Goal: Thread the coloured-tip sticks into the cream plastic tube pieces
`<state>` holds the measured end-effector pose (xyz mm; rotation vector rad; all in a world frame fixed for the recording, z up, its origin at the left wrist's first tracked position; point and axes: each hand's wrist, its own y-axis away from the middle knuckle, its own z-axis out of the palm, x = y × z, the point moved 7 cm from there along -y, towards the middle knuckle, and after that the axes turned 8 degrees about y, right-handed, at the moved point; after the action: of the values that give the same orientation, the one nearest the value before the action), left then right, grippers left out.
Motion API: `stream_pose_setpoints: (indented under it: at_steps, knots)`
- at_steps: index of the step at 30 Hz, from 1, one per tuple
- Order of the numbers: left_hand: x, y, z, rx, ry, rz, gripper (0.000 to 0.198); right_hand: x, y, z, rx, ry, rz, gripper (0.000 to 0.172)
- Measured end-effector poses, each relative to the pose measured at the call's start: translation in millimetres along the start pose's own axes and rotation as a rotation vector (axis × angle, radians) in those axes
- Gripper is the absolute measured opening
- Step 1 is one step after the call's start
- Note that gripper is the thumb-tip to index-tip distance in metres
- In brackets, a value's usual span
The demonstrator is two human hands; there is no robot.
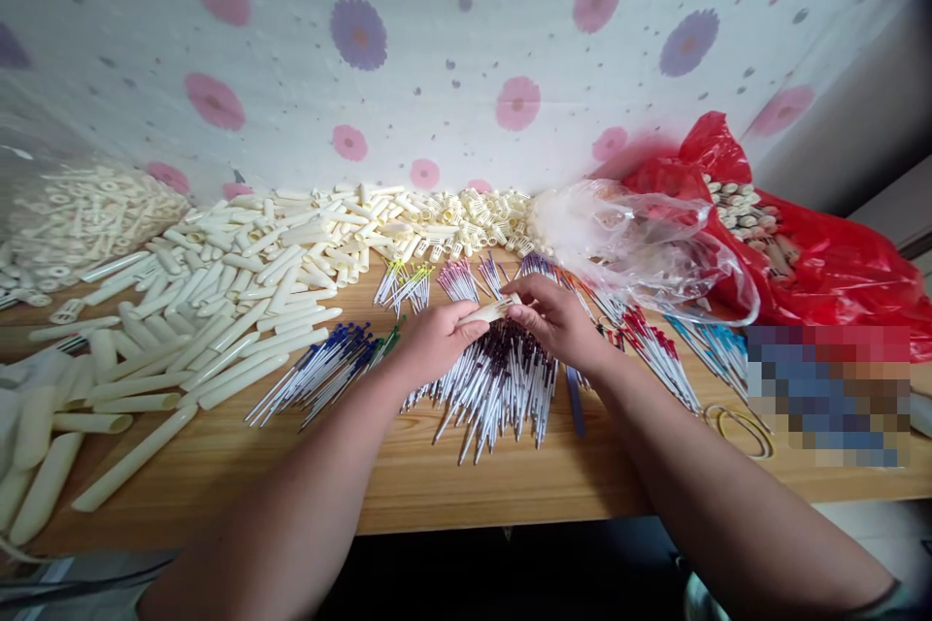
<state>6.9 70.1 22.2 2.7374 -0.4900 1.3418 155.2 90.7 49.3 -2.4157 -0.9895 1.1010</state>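
My left hand (435, 342) is closed around a cream plastic pen barrel (486, 313), held level above the middle of the table. At the barrel's right end, the thumb and fingers of my right hand (557, 318) pinch together; what exactly sits between them is partly hidden. Directly under both hands spreads a fan of white pen refills (502, 388) with dark purple tips. Blue-tipped refills (320, 371) lie left of my left forearm, and red-tipped refills (659, 357) lie beyond my right wrist.
Loose cream barrels (240, 340) cover the table's left side. Behind are slotted cream pieces (473, 218) and smaller refill bunches. A clear bag (648, 252) and a red bag (837, 262) stand right, a filled bag (94, 213) far left. Rubber bands (739, 434) lie near the right.
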Motion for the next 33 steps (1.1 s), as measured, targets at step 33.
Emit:
stream_pose_setpoints:
  at_steps: [33]
  knots:
    - [26,30,-6.9,0.382,0.485,0.235,0.027,-9,-157,210,-0.65,0.839,-0.696,0.031]
